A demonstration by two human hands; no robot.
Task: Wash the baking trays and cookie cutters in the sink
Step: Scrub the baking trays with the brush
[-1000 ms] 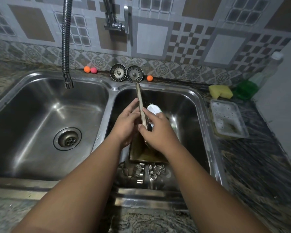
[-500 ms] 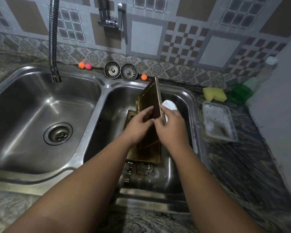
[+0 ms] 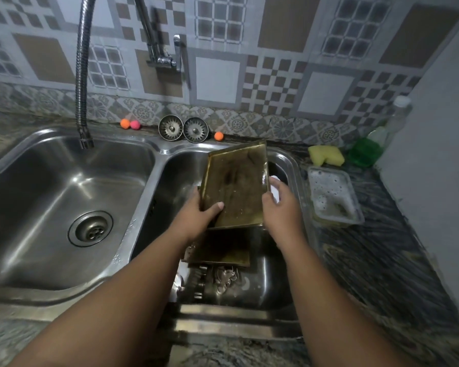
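Both bare forearms reach from the near edge toward the far right. The left hand (image 3: 196, 215) grips the near left corner of the baking tray (image 3: 236, 186), thumb on top. The right hand (image 3: 281, 207) curls round a white pad (image 3: 275, 178) at the tray's right edge.

The bare left forearm (image 3: 122, 295) shows at 7 o'clock and the bare right forearm (image 3: 329, 295) at 5 o'clock. The left hand (image 3: 196, 218) and right hand (image 3: 281, 207) are bare too.
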